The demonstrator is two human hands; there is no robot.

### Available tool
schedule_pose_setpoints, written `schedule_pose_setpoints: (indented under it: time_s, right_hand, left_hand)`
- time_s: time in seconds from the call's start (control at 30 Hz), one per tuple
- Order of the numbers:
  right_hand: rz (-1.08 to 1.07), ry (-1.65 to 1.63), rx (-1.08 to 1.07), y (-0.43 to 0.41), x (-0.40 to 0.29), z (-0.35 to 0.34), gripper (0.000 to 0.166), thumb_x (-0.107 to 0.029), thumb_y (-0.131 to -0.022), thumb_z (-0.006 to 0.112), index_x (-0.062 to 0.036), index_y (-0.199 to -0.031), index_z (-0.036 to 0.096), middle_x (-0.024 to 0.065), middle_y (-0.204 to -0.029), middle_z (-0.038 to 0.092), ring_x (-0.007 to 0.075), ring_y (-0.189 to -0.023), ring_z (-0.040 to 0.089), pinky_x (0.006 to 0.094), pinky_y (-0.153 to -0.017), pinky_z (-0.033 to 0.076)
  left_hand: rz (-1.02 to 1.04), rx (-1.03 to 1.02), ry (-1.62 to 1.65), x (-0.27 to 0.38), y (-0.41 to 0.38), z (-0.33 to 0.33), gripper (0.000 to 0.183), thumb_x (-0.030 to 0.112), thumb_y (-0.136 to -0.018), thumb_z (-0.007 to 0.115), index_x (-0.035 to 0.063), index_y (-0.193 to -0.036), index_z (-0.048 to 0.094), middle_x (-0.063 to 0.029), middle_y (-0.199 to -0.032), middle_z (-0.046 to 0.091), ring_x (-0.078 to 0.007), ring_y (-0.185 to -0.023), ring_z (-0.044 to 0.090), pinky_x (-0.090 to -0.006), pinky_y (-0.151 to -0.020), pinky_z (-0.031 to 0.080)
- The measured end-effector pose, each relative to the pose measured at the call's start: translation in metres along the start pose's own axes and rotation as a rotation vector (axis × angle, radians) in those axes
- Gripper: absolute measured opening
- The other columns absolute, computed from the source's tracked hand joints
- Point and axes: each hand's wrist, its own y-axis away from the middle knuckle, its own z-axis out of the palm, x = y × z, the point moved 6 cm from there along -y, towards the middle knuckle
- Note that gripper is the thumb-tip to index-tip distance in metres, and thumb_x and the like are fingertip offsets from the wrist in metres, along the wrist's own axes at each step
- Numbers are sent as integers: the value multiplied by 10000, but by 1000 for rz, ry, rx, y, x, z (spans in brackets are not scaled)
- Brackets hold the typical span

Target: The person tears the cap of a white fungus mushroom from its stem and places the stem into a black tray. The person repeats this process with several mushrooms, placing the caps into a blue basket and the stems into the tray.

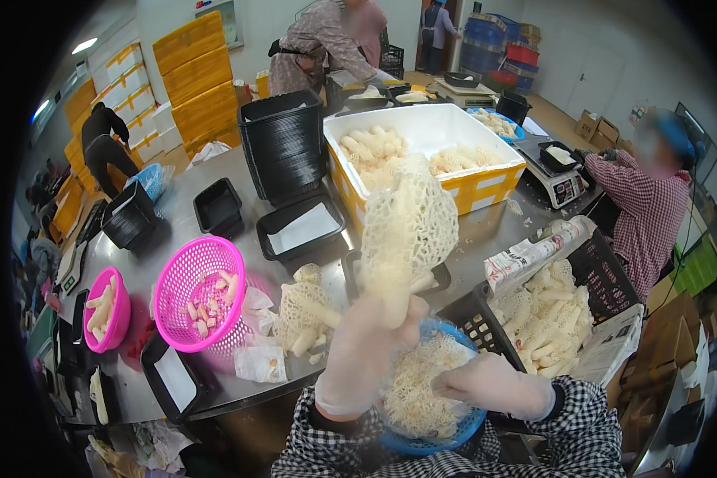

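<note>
My left hand (pixel 364 352), in a thin whitish glove, holds up a bamboo mushroom (pixel 407 239) by its stem, its netted skirt spread upward. My right hand (pixel 495 383), gloved too, is over a blue plastic basket (pixel 478 412), its fingers closed at the pile of netted mushroom pieces (pixel 424 388); whether they pinch a piece is unclear. More netted mushrooms (pixel 305 310) lie on the metal table left of my left hand. A black tray (pixel 442 278) is partly hidden behind the raised mushroom. To the right, a black crate (pixel 609 269) lined with newspaper holds many mushrooms.
Pink baskets (pixel 200 293) and black trays (pixel 302 230) stand on the metal table (pixel 215 397) at left. Behind are stacked black trays (pixel 284 143) and a foam box (pixel 424 119) of mushrooms. A co-worker (pixel 645 203) is by a scale (pixel 555 179) at right; other people work farther back.
</note>
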Motion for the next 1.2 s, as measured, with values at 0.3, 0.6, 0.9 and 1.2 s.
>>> schedule_pose_setpoints:
  time_s: [0.3, 0.6, 0.9, 1.2]
  right_hand:
    - [218, 90, -221, -8, 47, 55, 208, -274, -869, 616, -163, -1044, 632, 107, -774, 632, 288, -684, 643, 395, -572, 487]
    - [20, -143, 498, -3, 24, -12, 110, -124, -836, 642, -93, -942, 639, 88, -783, 617, 266, -685, 623, 346, -595, 488]
    - [64, -963, 686, -7, 14, -49, 274, -58, -899, 595, -10, -1169, 587, 26, -1009, 629, 68, -836, 554, 231, -740, 454]
    - [-73, -1174, 733, -27, 3, -61, 498, -157, -894, 617, 17, -1329, 447, 84, -1233, 573, 152, -1098, 539, 312, -961, 408]
  left_hand:
    - [-61, -134, 61, -5, -1, 10, 451, 318, -912, 511, -36, -1191, 517, -117, -1042, 608, -176, -809, 560, -279, -717, 441]
    - [158, -38, -269, -9, 4, 15, 448, 86, -865, 615, -29, -1274, 474, -116, -1125, 617, -159, -944, 586, -307, -849, 479]
    - [586, 42, -902, -12, 11, 16, 661, 47, -801, 695, -73, -1355, 356, -216, -1172, 590, -280, -988, 650, -332, -807, 522]
    - [689, 123, -1165, -38, 11, 14, 738, 20, -815, 638, -62, -1415, 217, -257, -1273, 528, -366, -1116, 585, -392, -936, 459]
